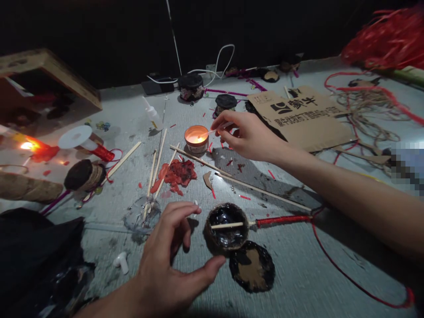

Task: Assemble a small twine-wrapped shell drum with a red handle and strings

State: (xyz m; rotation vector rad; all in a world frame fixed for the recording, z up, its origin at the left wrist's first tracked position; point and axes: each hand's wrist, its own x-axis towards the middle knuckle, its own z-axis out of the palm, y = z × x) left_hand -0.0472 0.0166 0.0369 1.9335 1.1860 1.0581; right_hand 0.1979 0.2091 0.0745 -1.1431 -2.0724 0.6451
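Observation:
A lit candle in a round tin (196, 140) stands near the middle of the table. Beside it on the right, my right hand (241, 132) pinches a thin pale stick, whose tip reaches over the tin's rim by the flame. My left hand (175, 256) holds nothing, its fingers and thumb spread at the left of a round black-lined bowl (228, 242). Across that bowl lies a light wooden stick (227, 225), and a red-wrapped handle (283, 220) extends from its right side. A black disc with a brown patch (252, 266) lies just below the bowl.
Dark red wax (180, 174) and several wooden sticks lie left of centre. A small dropper bottle (151, 114), a white spool (78, 138) and a second flame (28, 145) are further left. Flattened cardboard (304, 119) and tangled cord (367, 110) lie right. A white earbud (122, 263) sits lower left.

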